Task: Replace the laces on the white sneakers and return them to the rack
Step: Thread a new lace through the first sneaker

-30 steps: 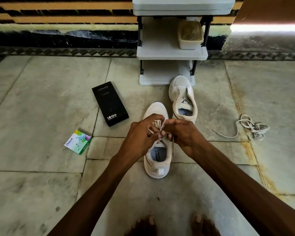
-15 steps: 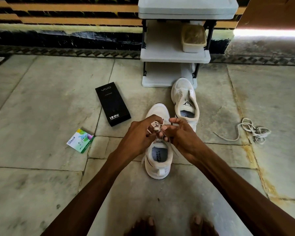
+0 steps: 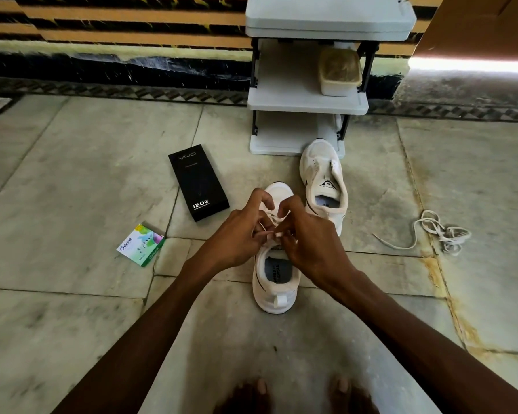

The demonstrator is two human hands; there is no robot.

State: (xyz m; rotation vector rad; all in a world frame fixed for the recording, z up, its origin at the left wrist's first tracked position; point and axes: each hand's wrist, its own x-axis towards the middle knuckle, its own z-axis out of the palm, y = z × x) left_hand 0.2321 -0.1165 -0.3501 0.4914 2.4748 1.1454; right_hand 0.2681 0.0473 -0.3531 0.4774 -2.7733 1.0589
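Note:
A white sneaker (image 3: 274, 289) stands on the floor just in front of me, heel toward me. My left hand (image 3: 240, 234) and my right hand (image 3: 307, 243) meet over its tongue, and both pinch the white lace (image 3: 272, 233) there. The lace ends and eyelets are mostly hidden by my fingers. A second white sneaker (image 3: 323, 180), without a lace, stands behind and to the right, its toe at the foot of the white shoe rack (image 3: 307, 104). A loose white lace (image 3: 437, 233) lies tangled on the floor at the right.
A black phone box (image 3: 198, 182) lies left of the sneakers, a small green and white packet (image 3: 140, 245) further left. A lidded plastic tub (image 3: 340, 71) sits on the rack's middle shelf. My bare toes (image 3: 296, 392) show at the bottom edge. The wall runs behind the rack.
Both hands have stayed over the near sneaker and worked the lace; the fingers have shifted, with the lace now drawn lower toward the tongue. The shoes have not moved.

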